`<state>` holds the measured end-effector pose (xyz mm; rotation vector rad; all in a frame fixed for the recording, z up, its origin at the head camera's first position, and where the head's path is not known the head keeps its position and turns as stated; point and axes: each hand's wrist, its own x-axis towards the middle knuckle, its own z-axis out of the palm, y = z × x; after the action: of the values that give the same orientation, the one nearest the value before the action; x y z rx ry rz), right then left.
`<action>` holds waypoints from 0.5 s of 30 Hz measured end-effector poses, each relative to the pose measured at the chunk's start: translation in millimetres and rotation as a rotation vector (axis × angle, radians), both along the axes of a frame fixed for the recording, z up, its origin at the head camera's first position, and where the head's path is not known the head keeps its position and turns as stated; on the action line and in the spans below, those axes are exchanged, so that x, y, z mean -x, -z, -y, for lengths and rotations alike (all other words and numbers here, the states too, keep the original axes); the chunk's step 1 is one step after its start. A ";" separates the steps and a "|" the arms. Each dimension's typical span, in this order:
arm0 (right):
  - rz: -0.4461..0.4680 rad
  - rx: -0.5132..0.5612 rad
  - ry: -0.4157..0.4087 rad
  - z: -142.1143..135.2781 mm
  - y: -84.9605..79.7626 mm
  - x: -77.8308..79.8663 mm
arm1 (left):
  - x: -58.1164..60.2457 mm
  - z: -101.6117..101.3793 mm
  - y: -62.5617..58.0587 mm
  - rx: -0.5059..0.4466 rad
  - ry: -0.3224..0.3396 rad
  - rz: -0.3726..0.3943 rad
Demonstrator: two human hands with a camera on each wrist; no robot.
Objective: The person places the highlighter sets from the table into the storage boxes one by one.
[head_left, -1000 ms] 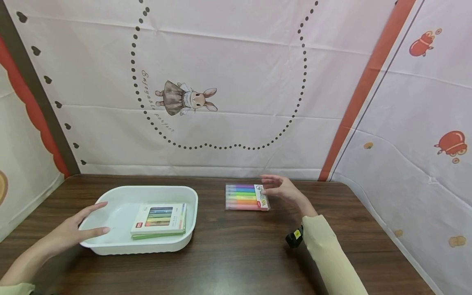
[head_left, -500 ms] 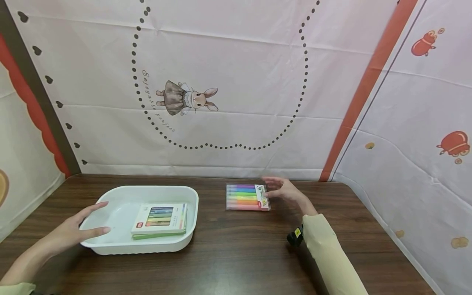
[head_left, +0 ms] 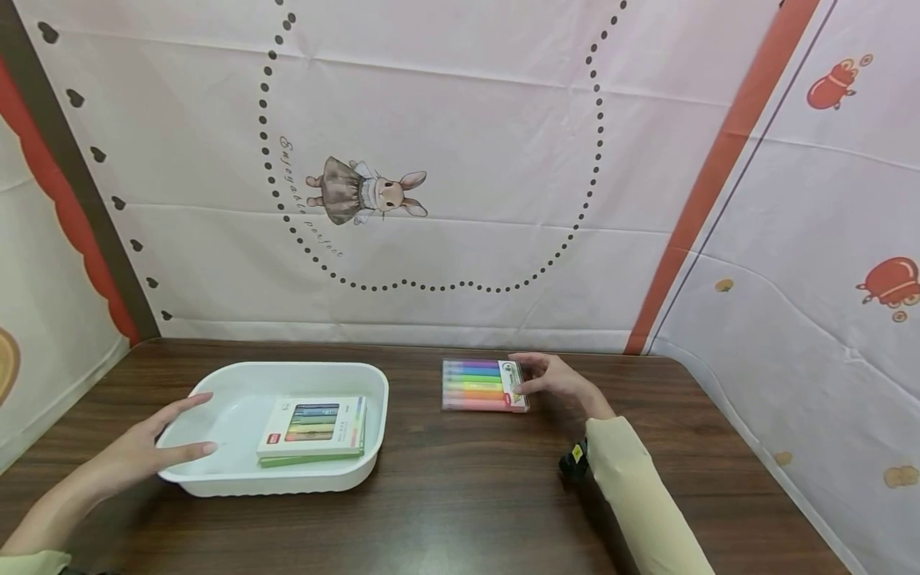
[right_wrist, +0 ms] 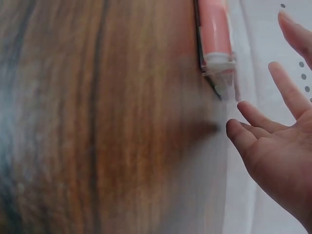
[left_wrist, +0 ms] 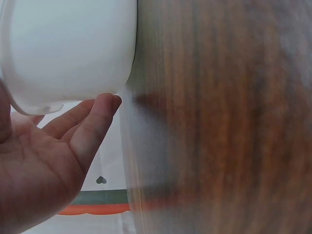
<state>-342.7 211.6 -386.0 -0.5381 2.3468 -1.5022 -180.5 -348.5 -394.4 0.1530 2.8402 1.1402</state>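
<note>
A white plastic basin [head_left: 280,484] stands at the left of the table. My left hand [head_left: 136,451] grips its left end, with thumb and forefinger over the rim and the other fingers against the outside in the left wrist view. Inside the basin lies a white windowed box of coloured pens [head_left: 346,431], on top of something green-edged [head_left: 309,461]. A clear pack of rainbow highlighters [head_left: 470,385] lies flat near the table's back edge. At the pack's right end is my right hand [head_left: 564,382], thumb over its label and fingers spread around the corner.
The dark wood table [head_left: 446,495] ends at a printed cloth backdrop [head_left: 460,311] just behind the pack. Another cloth wall [head_left: 805,359] rises along the right side. A black wrist device [head_left: 575,461] hangs under the right sleeve.
My right hand has lowered slightly at the highlighter pack, its fingers coming down by the far corner. The left hand and basin keep their places; the head view has shifted a little.
</note>
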 end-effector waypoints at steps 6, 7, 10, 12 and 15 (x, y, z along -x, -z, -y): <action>-0.021 -0.063 -0.040 -1.4 4.2 1.8 | 0.4 0.3 0.5 0.003 -0.001 -0.001; -0.019 -0.066 -0.039 -1.2 4.3 2.0 | 0.4 0.4 0.6 0.003 -0.001 -0.002; -0.022 -0.097 -0.034 0.2 3.8 2.2 | 0.5 0.8 0.6 0.003 -0.002 0.002; -0.018 -0.130 -0.022 1.3 3.6 2.3 | 0.6 0.8 0.6 0.001 -0.003 0.010; -0.010 -0.184 -0.013 3.1 3.3 2.5 | 0.8 0.8 0.3 0.001 -0.004 0.015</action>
<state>-345.2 208.5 -389.3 -0.5132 2.4519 -1.2630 -181.2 -349.3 -394.8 0.1375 2.8291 1.1359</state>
